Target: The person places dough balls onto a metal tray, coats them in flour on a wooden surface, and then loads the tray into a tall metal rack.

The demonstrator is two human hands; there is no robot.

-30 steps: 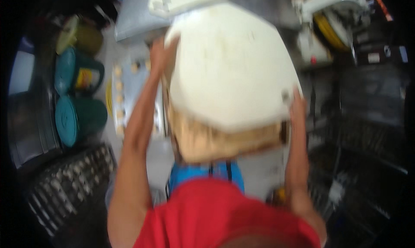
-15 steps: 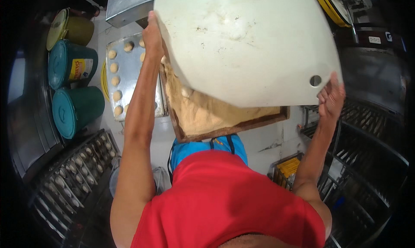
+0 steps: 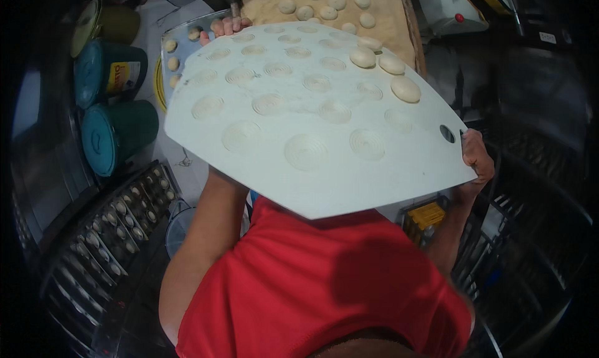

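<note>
A large white plastic board (image 3: 340,189) is held tilted in front of my red shirt. Its upper face carries rows of round, ringed marks. Several flattened dough balls (image 3: 405,88) rest on it near its far right edge. My left hand (image 3: 226,29) closes its fingers over the far left edge; the rest of that hand is hidden by the board. On the right, my right hand (image 3: 478,158) grips the edge beside a round hole. Beyond the board, a wooden-framed tray (image 3: 412,27) of tan crumbs holds several dough rounds (image 3: 328,12).
A metal baking tray (image 3: 187,53) with dough balls lies left of the crumb tray. Lidded teal buckets (image 3: 121,136) and an olive bucket (image 3: 112,24) line the left side. Racks (image 3: 128,224) with filled molds stand at lower left, and dark metal racks at right.
The board has turned over and come toward me, from a smudged plain face to the ringed face. Dough rounds now show on the crumbs and on the board's far edge. Both hands keep hold.
</note>
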